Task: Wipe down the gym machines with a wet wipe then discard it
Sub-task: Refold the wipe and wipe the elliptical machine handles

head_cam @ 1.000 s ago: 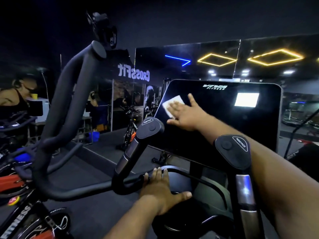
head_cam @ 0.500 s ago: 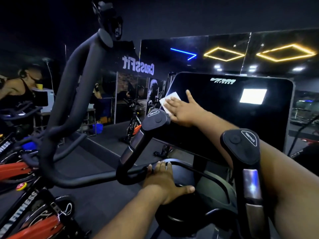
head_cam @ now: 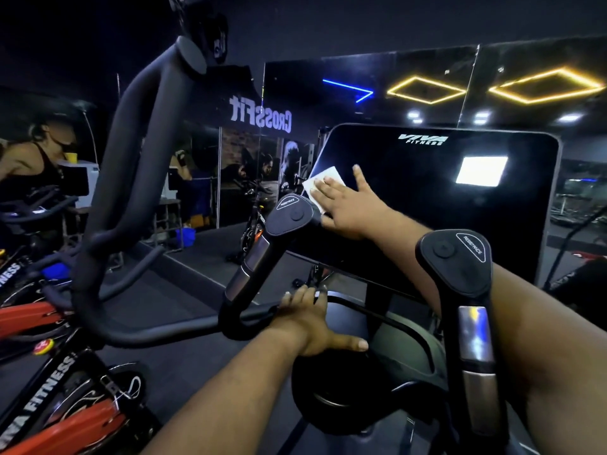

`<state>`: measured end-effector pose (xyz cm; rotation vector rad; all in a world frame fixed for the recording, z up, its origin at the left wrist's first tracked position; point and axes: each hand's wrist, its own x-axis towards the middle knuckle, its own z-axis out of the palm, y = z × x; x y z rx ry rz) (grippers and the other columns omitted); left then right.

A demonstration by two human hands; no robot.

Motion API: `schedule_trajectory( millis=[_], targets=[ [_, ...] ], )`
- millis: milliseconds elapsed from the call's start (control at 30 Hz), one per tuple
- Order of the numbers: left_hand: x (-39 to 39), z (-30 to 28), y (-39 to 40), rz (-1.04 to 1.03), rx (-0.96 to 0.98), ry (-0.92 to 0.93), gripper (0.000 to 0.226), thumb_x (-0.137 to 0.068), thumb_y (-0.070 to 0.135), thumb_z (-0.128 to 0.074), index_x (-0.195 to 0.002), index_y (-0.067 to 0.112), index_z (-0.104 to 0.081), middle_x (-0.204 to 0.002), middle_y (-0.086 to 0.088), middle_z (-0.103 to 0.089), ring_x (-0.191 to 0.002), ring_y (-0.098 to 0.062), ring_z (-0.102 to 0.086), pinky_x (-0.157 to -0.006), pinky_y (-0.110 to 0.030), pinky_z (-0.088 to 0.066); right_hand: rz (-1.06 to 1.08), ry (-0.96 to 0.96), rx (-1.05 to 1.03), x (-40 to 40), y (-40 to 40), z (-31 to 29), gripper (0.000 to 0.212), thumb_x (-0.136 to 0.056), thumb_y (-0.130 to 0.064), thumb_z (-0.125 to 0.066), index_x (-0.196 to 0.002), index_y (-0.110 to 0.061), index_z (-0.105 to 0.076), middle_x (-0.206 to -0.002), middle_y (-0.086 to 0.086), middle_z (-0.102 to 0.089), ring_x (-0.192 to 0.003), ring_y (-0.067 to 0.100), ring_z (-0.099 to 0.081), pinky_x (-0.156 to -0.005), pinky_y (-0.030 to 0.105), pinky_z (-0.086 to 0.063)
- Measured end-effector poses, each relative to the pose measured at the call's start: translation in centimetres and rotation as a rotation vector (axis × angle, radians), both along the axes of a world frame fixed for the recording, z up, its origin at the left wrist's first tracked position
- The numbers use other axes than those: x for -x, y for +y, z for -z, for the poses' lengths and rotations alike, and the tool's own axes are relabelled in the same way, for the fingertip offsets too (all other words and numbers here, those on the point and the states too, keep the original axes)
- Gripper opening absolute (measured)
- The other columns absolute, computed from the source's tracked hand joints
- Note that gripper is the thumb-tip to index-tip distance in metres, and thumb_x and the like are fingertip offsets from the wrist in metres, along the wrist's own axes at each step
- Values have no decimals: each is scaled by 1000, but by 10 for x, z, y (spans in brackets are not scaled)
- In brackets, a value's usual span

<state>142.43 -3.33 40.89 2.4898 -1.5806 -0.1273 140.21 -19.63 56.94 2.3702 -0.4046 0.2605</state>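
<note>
1. Wet wipe (head_cam: 323, 182): white sheet, flat against the left edge of the console screen (head_cam: 427, 205). Its upper corner shows beyond the fingertips; the rest lies under the hand.
2. Right hand (head_cam: 349, 208): fingers straight and spread, palm pressing the wipe onto the screen, thumb pointing up. The wipe sits beneath the fingers, not pinched.
3. Console screen: large, dark, glossy panel lettered "VIVA FITNESS" at the top, with a bright white rectangle at upper right.
4. Left grip handle (head_cam: 289, 215): black, cap marked "RESISTANCE", just below and beside the wipe, covering its lower edge.
5. Right grip handle (head_cam: 456, 257): same kind, near the right forearm.
6. Left hand (head_cam: 312, 323): resting on the machine's lower black bar (head_cam: 184, 333), fingers laid over it, thumb stretched to the right; whether they curl round it cannot be told.
7. Tall curved arm (head_cam: 131, 159): black, rising at left.
8. Red spin bikes (head_cam: 65, 421): lower left, lettered "VIVA FITNESS".
9. Mirror wall (head_cam: 427, 87): behind, showing yellow diamond lights and reversed "CrossFit" lettering.
</note>
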Motion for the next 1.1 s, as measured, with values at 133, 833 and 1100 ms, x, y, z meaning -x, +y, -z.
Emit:
schedule_trajectory(
  millis=[133,833,1100],
  targets=[
    [-10,-2,-12,-12,-14,44,120,-76,97,-24,-163,21,6,-171,3,12,-156,-14,13,-123,-59,9,-165,154,-103,0,33,24,63,-103,-54,-33,-158,-23,-30,-169,1,-16,-156,15,-9,-114,68,20],
    [-15,0,-19,-15,-72,32,118,-75,98,-23,-164,24,1,-171,7,4,-157,-13,4,-124,-58,-6,144,-158,-12,-29,-34,-64,92,-91,-81,-14,-162,-24,0,-171,2,2,-157,13,1,-110,73,18],
    [-13,-2,-19,-19,-87,28,118,-75,98,-24,-164,24,3,-171,8,5,-157,-12,5,-124,-58,-6,68,-28,-75,-14,5,-16,98,-88,-81,-7,-163,-19,2,-170,4,3,-157,19,4,-113,71,16]
  ],
)
